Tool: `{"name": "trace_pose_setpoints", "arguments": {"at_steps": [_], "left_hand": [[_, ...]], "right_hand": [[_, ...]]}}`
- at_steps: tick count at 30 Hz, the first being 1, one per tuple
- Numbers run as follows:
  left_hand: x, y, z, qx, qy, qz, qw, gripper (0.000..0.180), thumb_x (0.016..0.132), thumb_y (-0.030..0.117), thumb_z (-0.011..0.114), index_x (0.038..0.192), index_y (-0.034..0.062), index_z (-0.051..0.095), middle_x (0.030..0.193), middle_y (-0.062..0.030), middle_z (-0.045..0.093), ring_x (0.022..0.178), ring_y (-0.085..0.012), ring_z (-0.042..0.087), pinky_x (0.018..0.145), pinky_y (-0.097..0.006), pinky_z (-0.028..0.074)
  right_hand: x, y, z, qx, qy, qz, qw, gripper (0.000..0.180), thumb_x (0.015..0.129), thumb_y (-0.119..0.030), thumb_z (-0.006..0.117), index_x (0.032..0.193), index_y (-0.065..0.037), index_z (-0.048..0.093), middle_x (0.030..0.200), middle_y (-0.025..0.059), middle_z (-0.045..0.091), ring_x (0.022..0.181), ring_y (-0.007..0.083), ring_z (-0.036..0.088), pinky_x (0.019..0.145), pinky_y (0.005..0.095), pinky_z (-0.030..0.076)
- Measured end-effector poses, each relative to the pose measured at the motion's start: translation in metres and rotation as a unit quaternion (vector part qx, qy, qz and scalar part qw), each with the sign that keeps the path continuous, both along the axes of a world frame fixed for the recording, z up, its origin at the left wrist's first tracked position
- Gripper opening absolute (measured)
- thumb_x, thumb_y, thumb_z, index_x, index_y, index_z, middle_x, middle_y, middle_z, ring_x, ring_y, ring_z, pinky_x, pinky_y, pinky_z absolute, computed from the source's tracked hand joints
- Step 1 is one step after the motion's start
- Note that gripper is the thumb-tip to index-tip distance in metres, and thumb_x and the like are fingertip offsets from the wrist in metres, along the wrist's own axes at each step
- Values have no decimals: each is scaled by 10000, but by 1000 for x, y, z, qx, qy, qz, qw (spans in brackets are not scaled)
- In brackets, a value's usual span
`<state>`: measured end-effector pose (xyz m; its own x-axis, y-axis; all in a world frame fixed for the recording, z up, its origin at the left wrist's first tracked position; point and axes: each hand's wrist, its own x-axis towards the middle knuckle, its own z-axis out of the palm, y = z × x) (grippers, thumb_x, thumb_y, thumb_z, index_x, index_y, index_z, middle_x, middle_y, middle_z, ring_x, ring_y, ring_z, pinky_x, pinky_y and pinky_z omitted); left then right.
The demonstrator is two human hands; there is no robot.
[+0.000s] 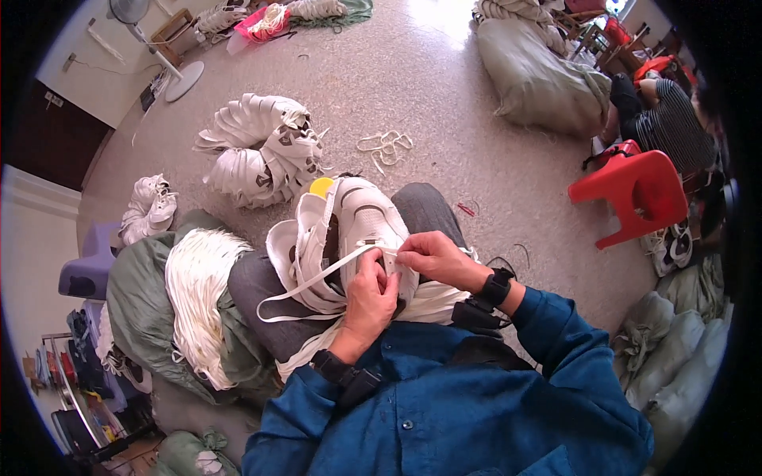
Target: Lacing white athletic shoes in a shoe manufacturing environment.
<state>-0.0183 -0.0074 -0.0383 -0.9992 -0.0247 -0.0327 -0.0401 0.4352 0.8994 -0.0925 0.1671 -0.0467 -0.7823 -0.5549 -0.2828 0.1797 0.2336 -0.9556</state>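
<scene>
A white shoe upper (367,216) lies on my lap, toe pointing away. My left hand (371,297) grips its near end and pinches a flat white lace (313,284) that loops off to the left. My right hand (432,258) pinches the lace end at an eyelet on the upper's right side. More white uppers (305,254) are stacked under and to the left of the one I hold. Several loose laces (429,303) rest across my thighs. Both wrists wear black bands.
A bundle of white laces (198,297) lies on a green sack (131,285) at my left. Stacked white uppers (258,147) sit on the floor ahead, loose laces (385,144) beyond. A red stool (635,194) and a seated person (675,131) are at right.
</scene>
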Motion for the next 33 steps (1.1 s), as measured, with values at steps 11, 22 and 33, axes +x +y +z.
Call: {"name": "trace_pose_setpoints", "arguments": {"at_steps": [11,22,33], "left_hand": [[1,-1,1,-2,-17,-6,1000,490,862,73,678,1297,-19,472,725,-152,619,676,-364,653,638,-477,497],[-1,-8,4,-131,75,-68,986,512,841,52,635,1318,-15,461,864,-280,660,807,-475,646,685,-558,495],[-1,-5,2,-171,51,-94,979,515,833,76,652,1302,-8,457,851,-301,654,791,-481,641,678,-565,501]], "right_hand": [[-12,-5,8,48,-12,37,998,151,913,-140,654,871,2,629,703,-8,608,592,81,517,509,277,395],[5,-18,11,150,294,10,944,154,864,-151,624,854,-1,593,783,205,663,716,398,657,629,470,506],[23,-13,-18,-18,93,-93,991,111,962,-111,583,929,-6,569,757,73,660,738,143,663,671,318,528]]}}
